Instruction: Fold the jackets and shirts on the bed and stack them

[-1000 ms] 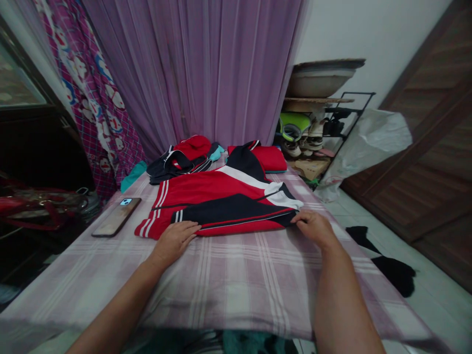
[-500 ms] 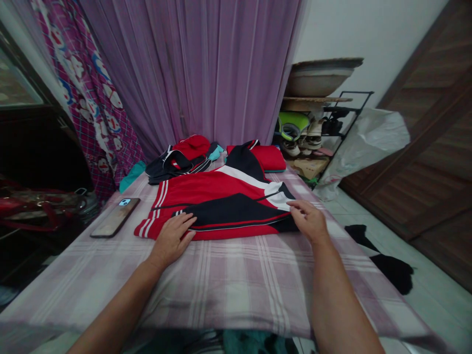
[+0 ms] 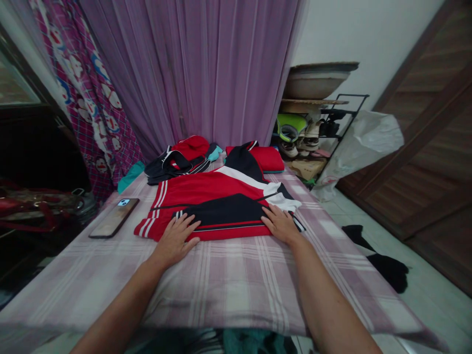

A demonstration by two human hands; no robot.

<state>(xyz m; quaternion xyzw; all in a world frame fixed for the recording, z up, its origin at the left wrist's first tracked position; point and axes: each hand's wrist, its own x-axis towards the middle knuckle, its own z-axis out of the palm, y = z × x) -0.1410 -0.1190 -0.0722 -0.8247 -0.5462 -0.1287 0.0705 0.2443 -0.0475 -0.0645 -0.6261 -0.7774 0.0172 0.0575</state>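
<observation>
A red, black and white jacket (image 3: 199, 186) lies on the plaid cloth of the table (image 3: 221, 285), its near sleeve folded across the body. My left hand (image 3: 177, 238) rests flat on the striped cuff and hem at the left, fingers spread. Toward the right end of the sleeve, my right hand (image 3: 279, 223) presses down near the white shoulder part, with its fingers apart. Neither hand grips the fabric.
A phone (image 3: 115, 219) lies left of the jacket. Behind are a pile of clothes (image 3: 180, 160) and a folded red garment (image 3: 271, 159). A shoe rack (image 3: 342, 130) and a white plastic bag (image 3: 372, 142) stand right of the table.
My right hand has moved left from the jacket's right edge and now lies flat on the sleeve, its fingers opened. My left hand has barely moved.
</observation>
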